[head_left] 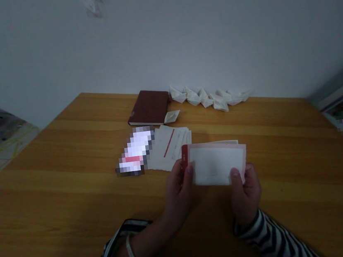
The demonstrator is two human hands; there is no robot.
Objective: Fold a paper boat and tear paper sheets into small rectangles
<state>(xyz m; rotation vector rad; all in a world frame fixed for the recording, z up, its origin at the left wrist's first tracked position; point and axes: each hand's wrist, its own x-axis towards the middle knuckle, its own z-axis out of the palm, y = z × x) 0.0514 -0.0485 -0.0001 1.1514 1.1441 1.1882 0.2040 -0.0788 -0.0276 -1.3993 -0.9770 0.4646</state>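
Observation:
Both of my hands hold up one sheet of paper (215,165), white with a pink-red border, just above the wooden table (55,180). My left hand (179,190) pinches its lower left corner with the thumb on top. My right hand (245,192) pinches its lower right edge. Behind the sheet lies a fanned stack of similar papers (169,147) with a red line on the top one.
A dark red notebook (150,107) lies near the wall, with a small folded paper piece (171,116) at its corner. A row of several folded white paper boats (210,97) sits along the wall. A blurred-out bright item (134,152) lies left of the stack.

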